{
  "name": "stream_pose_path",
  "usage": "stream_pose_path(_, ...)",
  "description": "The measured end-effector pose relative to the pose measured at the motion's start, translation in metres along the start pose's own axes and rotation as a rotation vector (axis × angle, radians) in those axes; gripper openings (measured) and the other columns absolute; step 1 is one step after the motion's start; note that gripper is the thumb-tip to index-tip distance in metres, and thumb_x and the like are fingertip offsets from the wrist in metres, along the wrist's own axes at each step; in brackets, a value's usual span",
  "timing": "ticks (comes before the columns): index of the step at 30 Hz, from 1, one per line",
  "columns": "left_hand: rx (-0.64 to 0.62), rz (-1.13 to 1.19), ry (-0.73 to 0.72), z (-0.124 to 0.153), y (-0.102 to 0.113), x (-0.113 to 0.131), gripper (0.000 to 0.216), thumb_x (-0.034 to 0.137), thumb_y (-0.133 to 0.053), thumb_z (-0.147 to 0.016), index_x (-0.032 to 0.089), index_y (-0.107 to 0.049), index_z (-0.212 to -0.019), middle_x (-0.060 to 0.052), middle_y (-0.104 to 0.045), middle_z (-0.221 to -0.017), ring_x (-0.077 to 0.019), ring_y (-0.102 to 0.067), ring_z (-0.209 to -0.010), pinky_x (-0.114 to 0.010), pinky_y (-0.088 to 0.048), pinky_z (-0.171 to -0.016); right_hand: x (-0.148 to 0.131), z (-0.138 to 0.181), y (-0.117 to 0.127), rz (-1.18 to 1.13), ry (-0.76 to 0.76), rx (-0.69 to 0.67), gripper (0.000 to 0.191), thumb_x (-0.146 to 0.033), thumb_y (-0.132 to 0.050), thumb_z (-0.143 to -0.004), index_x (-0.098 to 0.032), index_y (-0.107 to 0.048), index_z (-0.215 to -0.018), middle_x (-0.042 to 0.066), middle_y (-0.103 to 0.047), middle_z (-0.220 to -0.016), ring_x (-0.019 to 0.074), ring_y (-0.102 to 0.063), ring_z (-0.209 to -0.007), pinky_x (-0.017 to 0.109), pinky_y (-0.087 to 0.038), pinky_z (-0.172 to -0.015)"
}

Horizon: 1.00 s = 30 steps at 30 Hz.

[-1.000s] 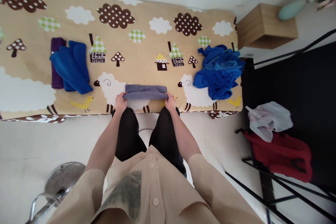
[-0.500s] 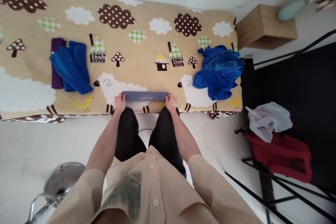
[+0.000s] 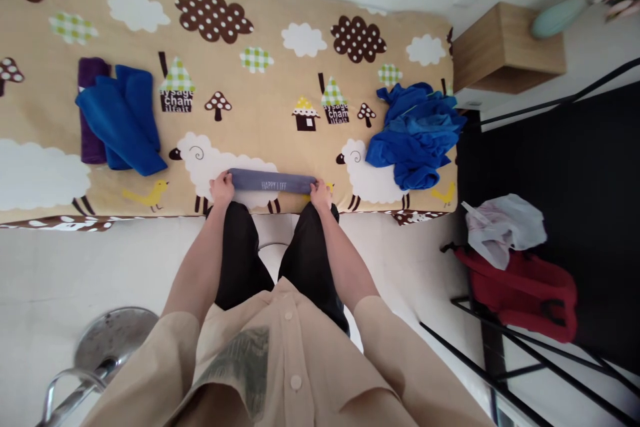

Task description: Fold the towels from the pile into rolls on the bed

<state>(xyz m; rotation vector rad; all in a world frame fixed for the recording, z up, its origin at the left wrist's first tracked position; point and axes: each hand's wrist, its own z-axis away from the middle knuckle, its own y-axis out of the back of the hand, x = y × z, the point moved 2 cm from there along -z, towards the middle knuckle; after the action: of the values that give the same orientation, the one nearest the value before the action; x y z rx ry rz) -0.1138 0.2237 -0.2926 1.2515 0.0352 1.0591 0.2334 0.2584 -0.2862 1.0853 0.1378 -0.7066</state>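
A grey-blue cloth (image 3: 273, 181) folded into a narrow strip with white lettering lies near the front edge of the patterned bed cover (image 3: 270, 100). My left hand (image 3: 221, 188) pinches its left end and my right hand (image 3: 320, 194) pinches its right end. Both hands rest on the cover just above my knees.
Folded blue and purple cloths (image 3: 116, 119) lie at the left of the bed. A crumpled blue heap (image 3: 415, 135) sits at the right. A wooden box (image 3: 505, 47), a red bag (image 3: 525, 283) with a white plastic bag (image 3: 503, 227) and a metal stool (image 3: 107, 347) stand around.
The cloth went from a wider fold to a thin flat strip showing lettering. My hands stayed at its ends, and the view shifted slightly.
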Motion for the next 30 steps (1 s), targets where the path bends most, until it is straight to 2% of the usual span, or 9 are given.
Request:
stream_pose_path(6,0.014,-0.03,-0.041,-0.006,-0.006,-0.001,0.047,0.033,-0.042,-0.1,0.017,-0.067,-0.136,-0.017,-0.07,-0.122,-0.0368,-0.053,-0.129,-0.053,-0.041,-0.114,-0.003,0.0,0.001,0.091,-0.014,-0.041,0.041,-0.037,-0.044,-0.105,-0.023,-0.056,-0.142,0.018,-0.063,-0.13,0.0336,-0.064,-0.115,0.052,-0.045,-0.106)
stream_pose_path(9,0.05,0.012,-0.062,-0.002,-0.004,-0.001,0.041,0.032,-0.049,-0.097,0.015,-0.07,-0.128,-0.016,-0.069,-0.117,-0.0301,-0.062,-0.113,-0.044,-0.045,-0.11,-0.005,0.0,0.002,0.081,0.002,-0.026,0.041,-0.035,-0.045,-0.105,-0.021,-0.058,-0.14,0.018,-0.065,-0.127,0.034,-0.063,-0.117,0.052,-0.046,-0.105)
stream_pose_path(11,0.124,0.061,-0.079,0.005,0.0,-0.002,0.037,0.03,-0.058,-0.092,0.014,-0.07,-0.123,-0.015,-0.068,-0.117,-0.0253,-0.065,-0.101,-0.039,-0.048,-0.106,-0.005,0.001,0.003,0.063,0.023,-0.018,0.038,-0.034,-0.046,-0.104,-0.021,-0.059,-0.137,0.017,-0.067,-0.124,0.0333,-0.063,-0.117,0.051,-0.046,-0.105)
stream_pose_path(14,0.194,0.133,-0.127,0.018,0.006,-0.005,0.03,0.024,-0.067,-0.083,0.016,-0.069,-0.111,-0.011,-0.069,-0.107,-0.0217,-0.065,-0.09,-0.037,-0.052,-0.099,-0.006,0.005,0.004,0.059,0.026,-0.015,0.037,-0.035,-0.047,-0.104,-0.02,-0.059,-0.134,0.016,-0.067,-0.123,0.0326,-0.063,-0.117,0.049,-0.047,-0.104)
stream_pose_path(18,0.119,0.179,-0.168,0.032,0.009,-0.011,0.019,0.015,-0.068,-0.074,0.019,-0.067,-0.093,-0.008,-0.071,-0.096,-0.0212,-0.067,-0.084,-0.037,-0.052,-0.096,-0.007,0.014,0.008,0.059,0.019,0.033,0.038,-0.038,-0.05,-0.103,-0.019,-0.056,-0.136,0.017,-0.066,-0.124,0.0324,-0.062,-0.116,0.048,-0.046,-0.102)
stream_pose_path(20,0.102,0.21,-0.149,0.035,0.01,-0.013,0.02,0.014,-0.068,-0.073,0.018,-0.066,-0.093,-0.009,-0.072,-0.097,-0.0216,-0.068,-0.083,-0.037,-0.053,-0.094,-0.007,0.018,0.012,0.046,0.062,0.069,0.036,-0.034,-0.053,-0.101,-0.018,-0.056,-0.133,0.016,-0.066,-0.124,0.0315,-0.06,-0.12,0.046,-0.045,-0.104)
stream_pose_path(25,0.069,0.281,-0.098,0.032,0.012,-0.014,0.017,0.018,-0.067,-0.074,0.018,-0.065,-0.091,-0.008,-0.073,-0.09,-0.0213,-0.069,-0.079,-0.035,-0.054,-0.089,-0.004,0.02,0.016,0.024,0.118,0.08,0.022,-0.031,-0.055,-0.098,-0.017,-0.067,-0.11,0.014,-0.068,-0.122,0.0288,-0.057,-0.121,0.043,-0.043,-0.106)
stream_pose_path(30,0.081,0.279,-0.093,0.031,0.012,-0.013,0.015,0.018,-0.066,-0.072,0.019,-0.063,-0.087,-0.007,-0.072,-0.085,-0.0216,-0.069,-0.079,-0.035,-0.054,-0.089,-0.002,0.016,0.015,0.032,0.113,0.076,0.022,-0.03,-0.054,-0.099,-0.016,-0.07,-0.108,0.015,-0.068,-0.124,0.0293,-0.056,-0.122,0.043,-0.042,-0.108)
